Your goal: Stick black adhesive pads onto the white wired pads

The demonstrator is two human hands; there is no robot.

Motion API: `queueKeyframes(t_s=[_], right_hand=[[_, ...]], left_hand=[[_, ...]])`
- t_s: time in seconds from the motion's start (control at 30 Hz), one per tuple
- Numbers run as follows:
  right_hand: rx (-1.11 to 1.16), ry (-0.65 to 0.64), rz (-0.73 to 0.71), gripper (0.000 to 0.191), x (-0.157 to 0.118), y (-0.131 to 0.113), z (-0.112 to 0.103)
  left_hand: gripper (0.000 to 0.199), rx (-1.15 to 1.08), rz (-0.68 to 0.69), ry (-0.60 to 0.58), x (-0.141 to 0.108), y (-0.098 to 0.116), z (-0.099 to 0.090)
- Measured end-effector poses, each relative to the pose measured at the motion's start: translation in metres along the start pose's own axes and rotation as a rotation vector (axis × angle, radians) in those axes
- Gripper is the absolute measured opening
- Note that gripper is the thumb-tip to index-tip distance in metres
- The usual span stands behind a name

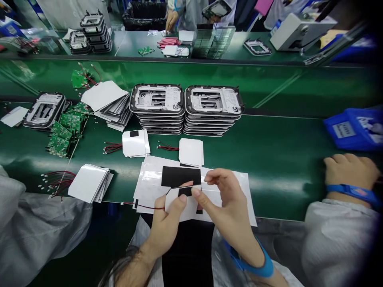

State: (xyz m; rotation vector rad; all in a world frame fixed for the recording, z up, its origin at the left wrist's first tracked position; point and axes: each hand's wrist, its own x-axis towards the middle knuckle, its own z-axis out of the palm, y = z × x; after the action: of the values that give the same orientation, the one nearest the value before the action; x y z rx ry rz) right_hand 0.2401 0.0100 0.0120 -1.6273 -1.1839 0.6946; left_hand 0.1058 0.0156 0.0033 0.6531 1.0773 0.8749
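My left hand [169,219] grips a thin white panel [187,209] with a red-and-black wire lead trailing left. A small black tape piece [185,191] lies across the panel's upper edge. My right hand [226,199] holds the panel's right side, thumb at the tape and index finger raised; its other fingers are partly hidden. Beneath both hands are glossy white sheets [149,175] bearing a black rectangle [181,176]. Just beyond lies a wired white panel [191,152], and left of it a small stack of wired panels [136,143], the top one with black tape.
Two stacks of black-rimmed frames [157,99] stand behind. To the left are white panel stacks [88,183], green circuit boards [64,133] and another frame [44,111]. A blue bin [354,129] and a co-worker's fist [350,173] are at right. A green partition [269,85] crosses behind.
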Motion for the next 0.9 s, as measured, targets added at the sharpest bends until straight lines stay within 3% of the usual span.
queueKeyframes(t_s=[0.07, 0.13, 0.23, 0.3, 0.37, 0.43, 0.5, 0.6, 0.73, 0.9], right_hand=[[0.008, -0.120, -0.069, 0.015, 0.004, -0.006, -0.002], [0.035, -0.227, -0.075, 0.006, 0.006, -0.015, -0.001], [0.139, -0.298, 0.016, 0.015, 0.011, -0.029, 0.004], [0.222, -0.341, 0.112, 0.023, 0.020, -0.036, 0.008], [0.253, -0.387, 0.187, 0.031, 0.037, -0.044, 0.015], [0.231, -0.402, 0.181, 0.037, 0.061, -0.051, 0.026], [0.184, -0.400, 0.104, 0.042, 0.088, -0.056, 0.046], [0.070, -0.425, -0.030, 0.036, 0.125, -0.055, 0.090], [-0.198, -0.491, -0.200, 0.025, 0.147, -0.042, 0.145], [-0.548, -0.458, -0.394, 0.026, 0.147, -0.029, 0.167]], left_hand=[[0.026, 0.043, 0.017, -0.032, -0.001, 0.006, -0.001], [0.027, 0.061, 0.006, 0.061, -0.005, 0.010, -0.002], [0.033, 0.018, -0.026, 0.193, -0.012, 0.016, -0.006], [0.041, -0.087, -0.018, 0.096, -0.014, 0.021, -0.012], [0.051, -0.197, 0.025, -0.083, -0.013, 0.029, -0.020], [0.063, -0.261, 0.066, -0.201, -0.009, 0.037, -0.031], [0.067, -0.320, 0.059, -0.185, -0.004, 0.042, -0.044], [0.052, -0.450, -0.044, -0.041, 0.006, 0.045, -0.065], [0.040, -0.584, -0.119, 0.115, 0.019, 0.047, -0.087], [0.042, -0.750, -0.190, 0.174, 0.036, 0.062, -0.106]])
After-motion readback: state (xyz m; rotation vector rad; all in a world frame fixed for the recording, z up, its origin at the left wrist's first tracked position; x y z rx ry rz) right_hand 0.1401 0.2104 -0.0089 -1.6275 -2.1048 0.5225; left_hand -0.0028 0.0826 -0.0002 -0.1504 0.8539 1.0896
